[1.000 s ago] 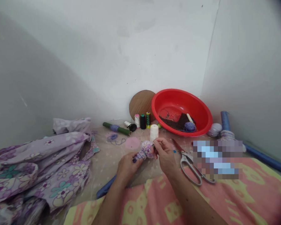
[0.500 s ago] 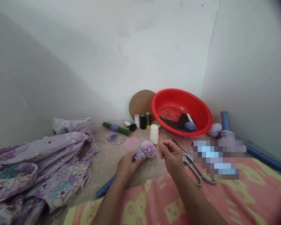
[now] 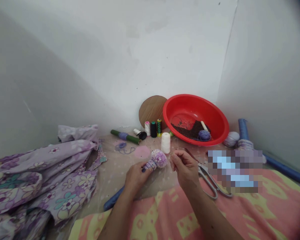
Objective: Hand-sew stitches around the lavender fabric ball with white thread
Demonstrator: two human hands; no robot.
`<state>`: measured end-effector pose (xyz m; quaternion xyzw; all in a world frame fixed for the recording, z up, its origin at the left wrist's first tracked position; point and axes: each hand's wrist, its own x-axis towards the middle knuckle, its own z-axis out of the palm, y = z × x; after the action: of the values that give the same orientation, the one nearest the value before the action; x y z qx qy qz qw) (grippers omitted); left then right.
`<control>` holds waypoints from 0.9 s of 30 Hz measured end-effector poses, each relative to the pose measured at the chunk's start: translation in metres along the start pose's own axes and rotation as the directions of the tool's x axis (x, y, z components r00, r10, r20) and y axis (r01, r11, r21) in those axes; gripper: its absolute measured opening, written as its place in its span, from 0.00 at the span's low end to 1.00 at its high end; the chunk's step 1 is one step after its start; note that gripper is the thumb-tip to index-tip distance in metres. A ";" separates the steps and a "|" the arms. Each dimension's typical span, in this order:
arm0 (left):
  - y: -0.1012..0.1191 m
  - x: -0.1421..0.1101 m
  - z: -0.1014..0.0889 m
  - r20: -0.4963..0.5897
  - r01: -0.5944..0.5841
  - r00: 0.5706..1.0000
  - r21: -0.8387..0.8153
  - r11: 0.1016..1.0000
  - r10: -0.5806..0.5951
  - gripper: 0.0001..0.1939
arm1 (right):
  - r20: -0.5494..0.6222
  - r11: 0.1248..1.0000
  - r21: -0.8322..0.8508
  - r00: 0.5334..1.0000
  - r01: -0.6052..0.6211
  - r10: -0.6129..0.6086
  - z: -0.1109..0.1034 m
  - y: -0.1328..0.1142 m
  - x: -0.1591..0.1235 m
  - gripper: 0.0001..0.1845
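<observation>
a purple floral cloth bulb [image 3: 159, 158] is sitting just above the floor, clamped in the left hand [image 3: 136, 176], while the right hand [image 3: 185, 168] is pinching apart from it (any thread there is too fine to make out), and a loosened pinch could lose it. a round red plastic basin [image 3: 180, 106] is holding dark brown scraps [image 3: 186, 130] and a purple yarn ball [image 3: 204, 135].

1. The bowl [image 3: 195, 120] sits by the wall, with a ball of yarn [image 3: 203, 135] in it.
2. A round piece of cardboard [image 3: 151, 110] leans on the wall, just left of the bowl.
3. Spools of thread [image 3: 153, 129] stand in front of the cardboard.
4. A heap of cloth [image 3: 40, 176] lies far left.
5. The left hand [image 3: 137, 176] holds a stuffed cloth ball [image 3: 158, 159].
6. Scissors [image 3: 210, 181] lie just right of the right hand [image 3: 186, 170].
</observation>
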<state>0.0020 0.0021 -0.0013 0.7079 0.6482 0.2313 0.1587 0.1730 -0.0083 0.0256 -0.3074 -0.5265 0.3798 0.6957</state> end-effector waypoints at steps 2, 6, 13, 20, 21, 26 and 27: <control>-0.001 0.000 0.000 0.005 -0.002 1.000 0.008 1.000 0.002 0.18 | -0.020 0.998 -0.057 1.000 0.002 -0.003 -0.002 0.003 0.003 0.07; 0.001 0.000 -0.002 0.022 0.003 1.000 0.021 1.000 -0.003 0.18 | -0.021 0.982 -0.187 1.000 -0.001 -0.003 -0.006 0.010 0.010 0.09; 0.007 -0.001 -0.005 0.034 0.012 0.999 0.020 1.000 -0.013 0.19 | 0.142 0.871 -0.492 0.986 -0.003 0.084 -0.001 0.028 0.002 0.09; 0.000 0.001 -0.003 0.003 -0.050 0.999 0.012 0.999 0.050 0.20 | 0.225 0.651 -0.759 0.942 0.009 0.250 0.002 0.037 -0.005 0.11; -0.001 0.001 -0.002 0.001 -0.062 0.998 0.005 0.998 0.062 0.19 | 0.218 0.616 -0.787 0.935 0.000 0.279 0.002 0.036 -0.005 0.11; -0.002 0.001 -0.003 0.013 -0.036 0.999 0.003 0.999 0.036 0.20 | 0.192 0.507 -0.862 0.913 -0.019 0.361 0.007 0.031 -0.011 0.12; -0.002 0.001 -0.003 0.013 -0.027 1.000 0.009 1.000 0.026 0.20 | 0.196 0.500 -0.866 0.910 -0.015 0.366 0.008 0.031 -0.012 0.12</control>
<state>-0.0011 0.0028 0.0000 0.7186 0.6388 0.2259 0.1565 0.1566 -0.0022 -0.0043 -0.5901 -0.7218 0.1988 0.3020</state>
